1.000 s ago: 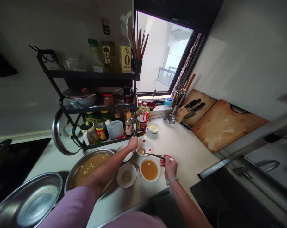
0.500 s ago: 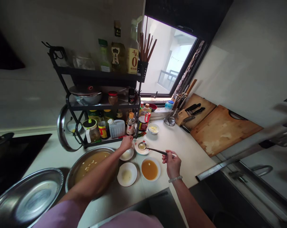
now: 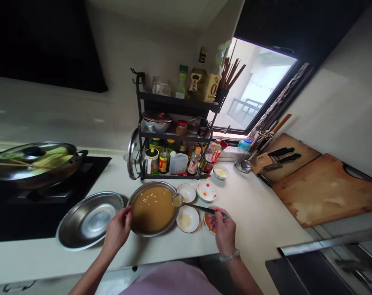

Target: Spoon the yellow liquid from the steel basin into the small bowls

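My right hand (image 3: 225, 232) is closed round the dark handle of a small ladle (image 3: 201, 208). The ladle's bowl, with some pale liquid in it, hangs over the right rim of a metal basin (image 3: 165, 231) of brown broth with pale bits floating in it. At the basin's left rim, my left hand (image 3: 118, 229) pinches the edge between thumb and fingers. A bowl of orange-brown liquid (image 3: 208, 220) lies partly hidden behind my right hand. Beside the basin stand a white dish with a little residue (image 3: 188, 219), another white dish (image 3: 186, 192) and a red-spotted bowl (image 3: 206, 191).
An oval metal basin (image 3: 67, 233) sits left, near a lidded pan (image 3: 35, 174) on the stove. A black rack (image 3: 176, 135) of bottles and jars stands behind. To the right are a knife block (image 3: 264, 163) and cutting boards (image 3: 324, 192); a small bowl (image 3: 220, 172) stands at the back.
My left hand has come back from the small dishes by the rack to the broth basin's left rim. The ladle has moved left, from the spotted bowl to the basin's edge. The view has swung left.
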A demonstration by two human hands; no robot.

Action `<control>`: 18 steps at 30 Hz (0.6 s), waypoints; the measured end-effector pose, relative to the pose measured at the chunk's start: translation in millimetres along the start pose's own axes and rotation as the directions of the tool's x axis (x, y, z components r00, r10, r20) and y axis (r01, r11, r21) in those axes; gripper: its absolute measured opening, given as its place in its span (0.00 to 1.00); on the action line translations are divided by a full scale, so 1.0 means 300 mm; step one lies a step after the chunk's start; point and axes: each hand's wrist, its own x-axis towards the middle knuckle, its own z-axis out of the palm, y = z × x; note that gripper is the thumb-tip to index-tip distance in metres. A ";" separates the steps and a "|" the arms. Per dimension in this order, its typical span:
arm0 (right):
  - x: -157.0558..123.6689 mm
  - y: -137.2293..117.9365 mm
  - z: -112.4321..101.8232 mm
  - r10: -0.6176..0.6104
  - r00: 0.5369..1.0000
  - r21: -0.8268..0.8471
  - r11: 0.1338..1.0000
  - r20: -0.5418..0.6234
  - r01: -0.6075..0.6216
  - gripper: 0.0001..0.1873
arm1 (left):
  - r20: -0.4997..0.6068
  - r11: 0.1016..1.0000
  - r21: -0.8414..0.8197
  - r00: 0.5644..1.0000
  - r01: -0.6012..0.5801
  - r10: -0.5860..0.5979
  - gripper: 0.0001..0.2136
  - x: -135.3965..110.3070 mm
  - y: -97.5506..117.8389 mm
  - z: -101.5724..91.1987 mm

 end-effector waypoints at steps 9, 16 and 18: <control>-0.189 0.051 0.072 -0.376 0.820 -0.239 0.829 0.432 0.506 0.14 | 0.274 0.713 -0.451 0.844 0.536 -0.461 0.20 -0.236 -0.240 0.040; -0.102 0.026 -0.020 -0.518 0.836 -0.504 0.682 0.180 0.531 0.15 | 0.517 0.461 -0.530 0.703 0.711 -0.488 0.20 -0.192 -0.214 0.028; -0.049 0.035 -0.045 -0.519 0.850 -0.579 0.665 0.095 0.471 0.16 | 0.559 0.460 -0.528 0.700 0.714 -0.444 0.19 -0.180 -0.187 0.017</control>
